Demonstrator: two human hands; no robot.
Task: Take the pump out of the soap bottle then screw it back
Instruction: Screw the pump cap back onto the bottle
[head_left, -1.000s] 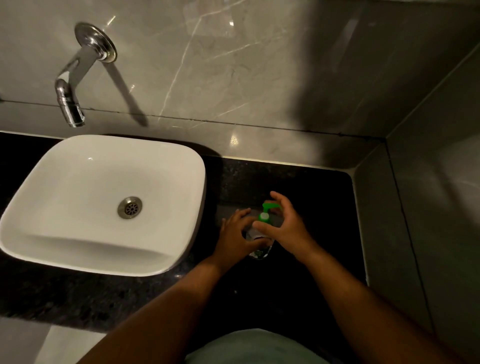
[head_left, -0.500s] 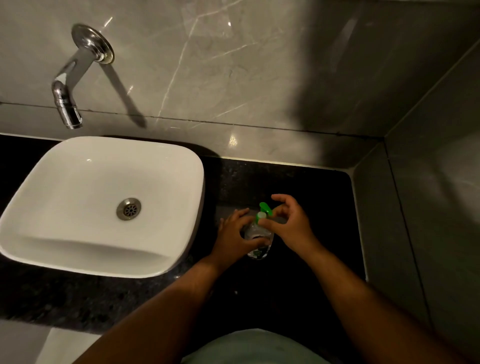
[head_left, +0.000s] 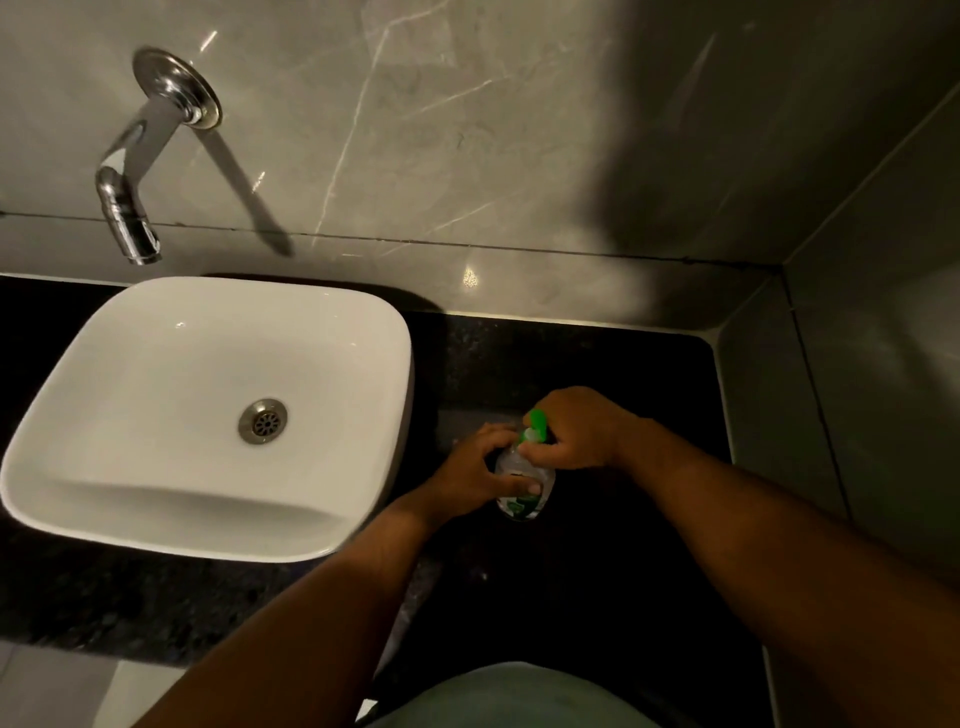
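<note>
A bathroom corner: grey marble wall (head_left: 467, 130) tiles meet above a black speckled counter (head_left: 597, 364). A white basin (head_left: 130, 405) sits on the counter's left part, with a metal drain (head_left: 263, 421) in its bowl and a chrome tap (head_left: 130, 202) coming out of the wall above it. The bottle (head_left: 522, 488), clear with a green label low on its front, stands upright on the counter just right of the basin, near the front edge. The left hand (head_left: 475, 475) wraps around the bottle's body from the left, fingers curled on the far side and thumb pressed across the front. The right hand (head_left: 576, 431) is closed around the neck from the right, its fingers pinching the collar of the green pump (head_left: 535, 423), whose head sticks up between thumb and knuckles. The pump sits on top of the bottle; whether it is fully threaded in cannot be told. Both forearms reach in from the bottom edge, above a pale shirt (head_left: 519, 696).
</note>
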